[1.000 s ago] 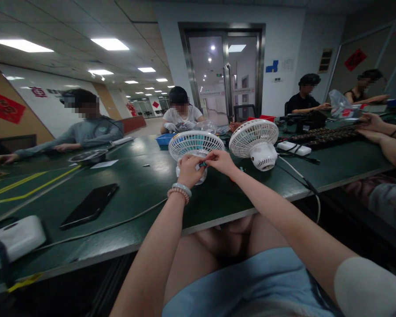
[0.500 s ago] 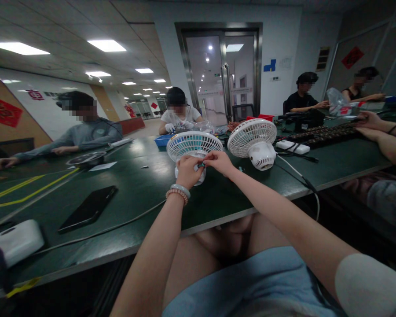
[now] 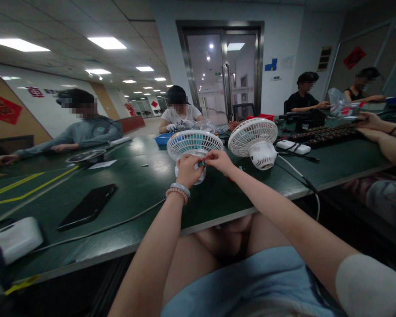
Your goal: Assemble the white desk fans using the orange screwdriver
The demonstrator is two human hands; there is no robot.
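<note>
My left hand (image 3: 189, 170), with a pale bangle and a beaded bracelet at the wrist, pinches a small green piece (image 3: 201, 164) whose kind I cannot make out. Closed in a pinch too, my right hand (image 3: 219, 161) has its fingertips right at the end of that piece; what lies between them is hidden. Directly behind both hands a white fan (image 3: 194, 139) stands on the table, its base partly covered by my left hand. To the right, a second white fan (image 3: 263, 155) lies tilted, its vented motor housing towards me.
On the green table (image 3: 125, 202) lie a black phone (image 3: 88, 207), a white device (image 3: 16, 242) and a cable (image 3: 119, 226). A white power bank (image 3: 293, 147) is at right, a blue bin (image 3: 163, 139) behind the fans. Co-workers sit around; a person's hands (image 3: 371, 125) reach in at right.
My hands stay almost in place; the small green piece shows slightly more between the fingers. The fans have not moved.
</note>
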